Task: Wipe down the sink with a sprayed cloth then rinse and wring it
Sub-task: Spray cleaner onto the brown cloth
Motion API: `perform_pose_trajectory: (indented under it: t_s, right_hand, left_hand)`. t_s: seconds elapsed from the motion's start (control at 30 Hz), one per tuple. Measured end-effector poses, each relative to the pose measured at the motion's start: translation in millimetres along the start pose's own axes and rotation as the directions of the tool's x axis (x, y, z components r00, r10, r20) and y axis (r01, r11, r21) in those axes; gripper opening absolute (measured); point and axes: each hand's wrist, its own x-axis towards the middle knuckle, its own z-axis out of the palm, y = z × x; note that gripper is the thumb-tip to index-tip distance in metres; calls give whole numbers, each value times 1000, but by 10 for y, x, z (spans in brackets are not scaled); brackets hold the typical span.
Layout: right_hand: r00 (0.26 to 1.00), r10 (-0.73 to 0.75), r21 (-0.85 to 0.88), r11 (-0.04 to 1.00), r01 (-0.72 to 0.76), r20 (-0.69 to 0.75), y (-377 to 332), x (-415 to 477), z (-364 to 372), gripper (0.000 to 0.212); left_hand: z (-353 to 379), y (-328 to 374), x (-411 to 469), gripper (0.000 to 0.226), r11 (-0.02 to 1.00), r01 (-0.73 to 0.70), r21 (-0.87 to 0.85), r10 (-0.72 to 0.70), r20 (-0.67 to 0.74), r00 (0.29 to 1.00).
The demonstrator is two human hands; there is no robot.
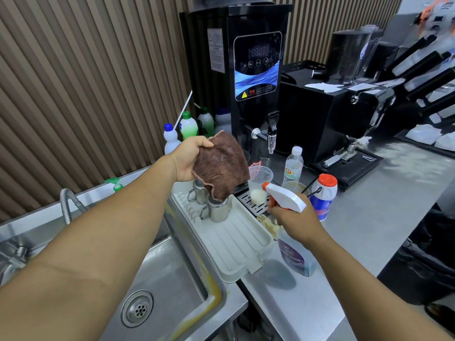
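My left grip (190,158) holds the cloth (221,166) up over the rack (234,242), its length hanging down; my right grip (293,219) clasps the sprayer (295,257), nozzle aimed up-left at the cloth nearby, with the sink (172,267) lower left, under my left arm

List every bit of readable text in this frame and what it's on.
"8888": display on the water dispenser.
"Cleaner": spray bottle label; the word before it is blurred.
Too blurred to read: dispenser's side sticker, water bottle label, canister label.
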Motion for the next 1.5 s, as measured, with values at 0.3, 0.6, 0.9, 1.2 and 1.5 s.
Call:
perform_pose_trajectory:
  t_s: [0.3, 0.6, 0.9, 1.2, 1.5]
  right_hand:
    - [989, -112, 61, 992, 107, 98, -169, -42, 75, 8]
    - [987, -116, 38, 993, 112, 114, 16, -33, 42, 10]
    - [997, -41, 14, 999, 40, 59, 130, -46, -16, 7]
    - [999, -6, 52, 999, 8, -43, 121, -31, -153, 3]
    - [998, -55, 65, 996, 55, 3, 21, -3, -145, 44]
  left_hand:
    - [31, -38, 32, 39, 1000, -12, -2, 12, -15, 1000]
    - [27, 21, -41, 36, 999, -33, -25, 32, -48, 998]
    - [64, 26, -27, 34, 999, -41, -22, 39, -53, 998]
    - [132, 25, 34, 31, 1000, -19, -4, 19, -34, 999]
    - [242, -37, 101, 29, 1000, 9, -2, -9, -18, 1000]
